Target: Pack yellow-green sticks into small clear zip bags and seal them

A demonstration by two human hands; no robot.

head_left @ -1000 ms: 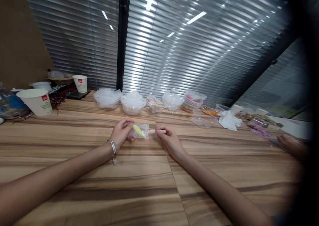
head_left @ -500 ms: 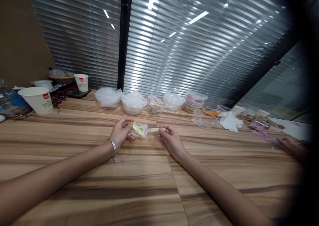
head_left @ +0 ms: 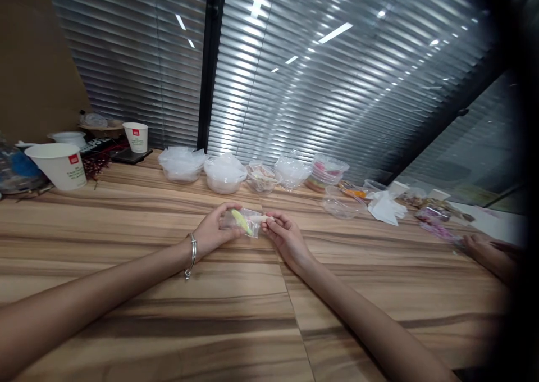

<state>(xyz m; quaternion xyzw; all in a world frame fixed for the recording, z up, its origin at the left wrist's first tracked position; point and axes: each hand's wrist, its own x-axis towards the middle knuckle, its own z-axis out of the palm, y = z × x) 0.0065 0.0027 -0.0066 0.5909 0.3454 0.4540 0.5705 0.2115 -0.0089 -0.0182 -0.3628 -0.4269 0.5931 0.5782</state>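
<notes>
My left hand (head_left: pixel 218 231), with a silver bracelet at the wrist, holds a small clear plastic bag (head_left: pixel 252 229) between thumb and fingers. A yellow-green piece (head_left: pixel 241 221) shows inside the bag. My right hand (head_left: pixel 286 237) pinches a thin pale stick-like piece (head_left: pixel 257 218) by its right end. The stick's left part overlaps the bag's right side; its pinkish tip lies close to the yellow-green piece. Whether the tip is inside the bag or in front of it is hard to tell.
Along the back of the wooden table (head_left: pixel 202 326) stand clear plastic bowls (head_left: pixel 225 174), more tubs (head_left: pixel 326 171) and white tissue (head_left: pixel 386 207). Paper cups (head_left: pixel 63 167) stand at the left. Another person's hand (head_left: pixel 488 255) is at the far right, beside pink wrapping (head_left: pixel 438 229).
My left hand has moved right and turned, its thumb now in front of the bag. The bag now overlaps the stick, which was just apart from it. My right hand has shifted slightly left.
</notes>
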